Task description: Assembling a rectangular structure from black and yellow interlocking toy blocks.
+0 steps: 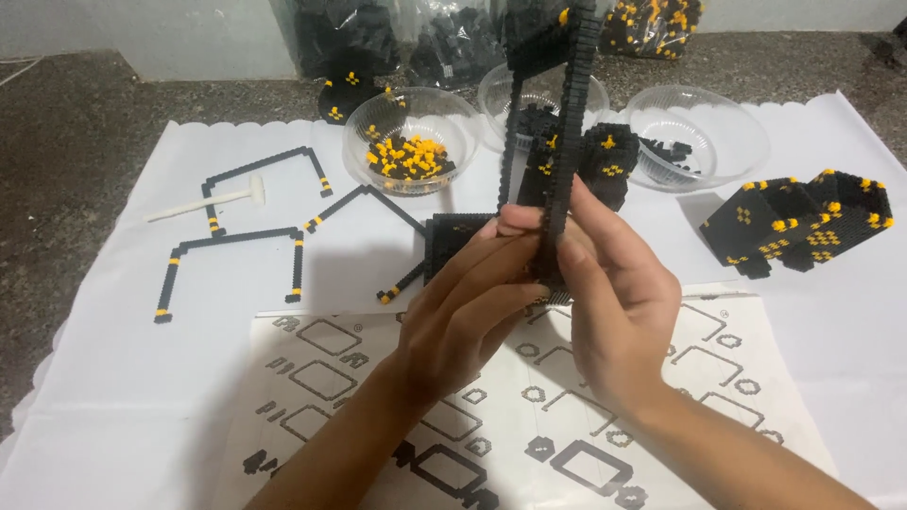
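Both hands hold up a tall black frame of small building bricks (573, 104) in the middle of the view. My left hand (463, 312) grips its lower end from the left, fingertips pressed on the strip. My right hand (614, 293) clasps the same lower end from the right. The frame rises past the top edge, with yellow bricks near its top. A black block section (452, 238) lies on the white sheet just behind my left hand.
A printed instruction sheet (321, 378) lies under my forearms. Three black brick frames (236, 247) and a small white hammer (210, 202) lie at left. Clear bowls (408, 142) of yellow and black bricks stand behind. A black-and-yellow built assembly (803, 222) sits at right. Bags of bricks (397, 38) line the back.
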